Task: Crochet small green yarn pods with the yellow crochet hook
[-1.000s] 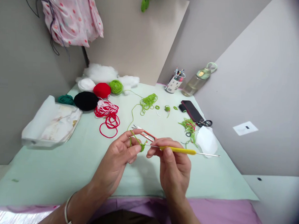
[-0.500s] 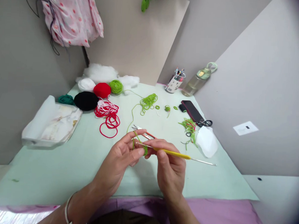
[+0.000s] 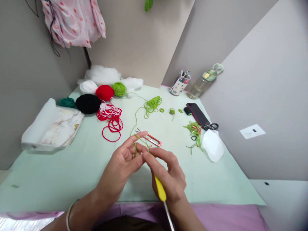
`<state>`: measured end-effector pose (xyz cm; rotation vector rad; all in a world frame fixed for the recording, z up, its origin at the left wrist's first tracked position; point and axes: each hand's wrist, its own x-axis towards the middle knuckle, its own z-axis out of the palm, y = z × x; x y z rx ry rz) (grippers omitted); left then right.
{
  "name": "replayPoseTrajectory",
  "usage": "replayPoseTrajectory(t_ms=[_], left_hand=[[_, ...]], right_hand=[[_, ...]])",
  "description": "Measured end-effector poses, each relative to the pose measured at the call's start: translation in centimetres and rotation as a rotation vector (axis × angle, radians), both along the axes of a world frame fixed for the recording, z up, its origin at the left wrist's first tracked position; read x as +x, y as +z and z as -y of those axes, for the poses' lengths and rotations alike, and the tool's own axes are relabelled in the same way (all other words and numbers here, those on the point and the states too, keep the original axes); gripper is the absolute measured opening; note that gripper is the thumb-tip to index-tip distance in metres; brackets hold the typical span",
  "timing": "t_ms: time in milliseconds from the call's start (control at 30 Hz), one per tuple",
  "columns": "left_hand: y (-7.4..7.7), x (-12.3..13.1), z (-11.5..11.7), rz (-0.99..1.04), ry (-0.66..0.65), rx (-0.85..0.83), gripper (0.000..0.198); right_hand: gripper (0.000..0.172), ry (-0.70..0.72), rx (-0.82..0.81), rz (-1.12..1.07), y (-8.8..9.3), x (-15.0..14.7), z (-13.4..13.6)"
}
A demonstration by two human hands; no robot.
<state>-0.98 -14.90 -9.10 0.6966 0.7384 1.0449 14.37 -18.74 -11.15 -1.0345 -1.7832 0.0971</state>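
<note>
Swung bodyward, the crochet hook [image 3: 160, 191] sits pinched in the right hand [image 3: 171, 179]. The left hand [image 3: 119, 166] pinches green yarn [image 3: 135, 148]; snips [image 3: 154, 140] lie just beyond.

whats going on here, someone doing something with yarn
A person at a pale green table is working green yarn with a crochet hook. The left hand pinches a small green piece, with the strand looped over its forefinger. The right hand grips the hook's yellow handle, tip at the piece, shaft pointing back toward the person. Orange thread snips lie just beyond the hands. A red yarn ball and a black yarn ball sit far left.
</note>
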Motion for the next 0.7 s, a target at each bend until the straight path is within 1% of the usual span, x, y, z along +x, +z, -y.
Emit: replayPoseTrajectory(t_ms=[33, 67, 167, 233, 300, 367, 433, 533, 567, 633, 700], left_hand=[[0.1, 0.0, -0.1, 0.038, -0.026, -0.038, 0.058], [0.2, -0.1, -0.2, 0.077, -0.051, -0.082, 0.057], [0.5, -0.3, -0.6, 0.163, -0.081, -0.182, 0.049], [0.6, -0.4, -0.7, 0.167, -0.062, -0.181, 0.044], [0.4, -0.4, -0.6, 0.12, -0.038, -0.133, 0.043], [0.2, -0.2, -0.3, 0.055, -0.039, -0.065, 0.041], [0.0, 0.0, 0.0, -0.002, -0.035, -0.012, 0.038], [-0.1, 0.4, 0.2, -0.045, 0.015, 0.017, 0.04], [-0.1, 0.5, 0.2, -0.036, 0.03, 0.012, 0.043], [-0.1, 0.6, 0.1, 0.023, 0.02, -0.039, 0.046], [-0.1, 0.5, -0.1, 0.114, -0.026, -0.123, 0.045]], right_hand=[[0.042, -0.009, -0.003, -0.019, -0.1, 0.0, 0.0], [0.04, -0.004, -0.021, -0.088, 0.0, -0.1, -0.1], [0.027, 0.039, -0.152, -0.45, 0.7, -0.1, -0.4], [0.022, 0.112, -0.254, -0.669, 1.2, -0.2, -0.8], [0.021, 0.182, -0.322, -0.776, 1.5, -0.3, -1.2], [0.019, 0.207, -0.33, -0.753, 1.5, -0.4, -1.6], [0.018, 0.18, -0.297, -0.683, 1.4, -0.6, -1.7], [0.022, 0.12, -0.23, -0.514, 1.2, -0.8, -1.3], [0.025, 0.087, -0.191, -0.429, 1.1, -0.8, -1.1], [0.034, 0.018, -0.11, -0.269, 0.9, -0.8, -0.7], [0.037, -0.008, -0.08, -0.223, 0.9, -0.6, -0.5]])
